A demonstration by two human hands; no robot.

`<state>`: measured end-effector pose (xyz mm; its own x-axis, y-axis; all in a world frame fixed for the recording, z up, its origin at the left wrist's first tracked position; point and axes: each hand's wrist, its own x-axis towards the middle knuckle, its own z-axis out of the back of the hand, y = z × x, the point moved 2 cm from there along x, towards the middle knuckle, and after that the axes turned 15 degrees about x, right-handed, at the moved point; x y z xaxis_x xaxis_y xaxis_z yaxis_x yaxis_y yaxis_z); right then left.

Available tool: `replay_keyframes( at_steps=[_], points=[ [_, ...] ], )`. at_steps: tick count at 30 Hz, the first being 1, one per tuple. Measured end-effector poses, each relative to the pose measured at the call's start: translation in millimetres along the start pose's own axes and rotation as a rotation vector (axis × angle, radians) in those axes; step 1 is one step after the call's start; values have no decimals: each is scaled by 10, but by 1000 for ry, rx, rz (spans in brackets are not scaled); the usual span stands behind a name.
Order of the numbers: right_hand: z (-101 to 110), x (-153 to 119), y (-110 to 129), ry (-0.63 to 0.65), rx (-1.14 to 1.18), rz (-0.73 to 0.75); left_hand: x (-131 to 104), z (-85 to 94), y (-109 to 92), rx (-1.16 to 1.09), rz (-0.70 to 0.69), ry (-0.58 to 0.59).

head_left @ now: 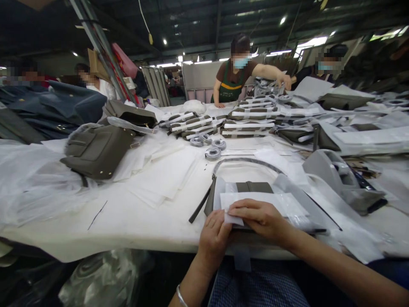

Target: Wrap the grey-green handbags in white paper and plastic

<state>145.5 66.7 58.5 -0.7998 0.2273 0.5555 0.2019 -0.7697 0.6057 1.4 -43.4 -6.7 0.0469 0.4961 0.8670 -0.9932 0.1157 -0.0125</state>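
Note:
A grey-brown handbag [254,186] lies on the table close to its front edge, its wrapped handle [249,160] arching away from me. A dark strap [204,198] sticks out at its left. Across the bag lies a white sheet [271,200], with clear plastic around its right part. My left hand [214,232] has its fingers closed at the sheet's lower left corner. Right beside it, my right hand [260,215] pinches the same corner from above, fingertips almost touching the left hand. The fingertips partly hide the corner.
A grey-brown bag [99,149] and dark blue bags [60,108] stand at left. Paper sheets [162,172], wrapped coils [214,151] and stacked wrapped bag parts [247,128] lie beyond. A grey tape dispenser [332,170] stands right. A co-worker [234,76] reaches across the far side.

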Motion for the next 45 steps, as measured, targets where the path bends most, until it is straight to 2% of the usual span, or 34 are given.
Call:
replay_keyframes(
  at_steps=[5, 7, 9, 11, 13, 15, 16, 17, 21, 24, 27, 30, 33, 35, 38, 41, 45],
  points=[
    [-57, -111, 90, -47, -104, 84, -39, 6, 21, -39, 127, 38],
    [-80, -135, 159, -22, -103, 157, -9, 21, 18, -38, 81, 94],
    [-68, -127, 222, 43, -53, 158, 24, 33, 11, -33, 19, 139],
    [2, -76, 240, 82, -8, 54, 43, 41, 9, -27, -9, 153],
    [124, 18, 172, 10, -53, -98, 48, 43, 9, -25, -14, 162],
    [242, 138, 8, -76, -165, -230, 43, 45, 7, -21, -26, 176],
    [278, 203, -106, -74, -223, -289, 40, 47, 5, -16, -36, 177],
    [293, 268, -233, -28, -269, -344, 38, 51, 3, -9, -44, 176],
    [215, 504, -701, 319, -343, -488, 44, 60, -4, 26, -89, 199],
    [139, 644, -857, 435, -348, -510, 51, 61, -10, 50, -120, 225],
    [87, 691, -849, 424, -353, -513, 49, 66, -20, 71, -118, 211],
    [49, 620, -763, 382, -354, -479, 44, 67, -32, 86, -106, 198],
    [71, 529, -709, 304, -370, -424, 52, 61, -36, 90, -110, 211],
    [114, 510, -730, 271, -393, -443, 64, 56, -33, 89, -120, 217],
    [145, 565, -809, 308, -380, -501, 81, 53, -25, 92, -125, 224],
    [116, 667, -858, 346, -339, -495, 86, 56, -28, 96, -126, 224],
    [77, 675, -771, 345, -307, -471, 74, 64, -44, 102, -122, 206]
  ],
)
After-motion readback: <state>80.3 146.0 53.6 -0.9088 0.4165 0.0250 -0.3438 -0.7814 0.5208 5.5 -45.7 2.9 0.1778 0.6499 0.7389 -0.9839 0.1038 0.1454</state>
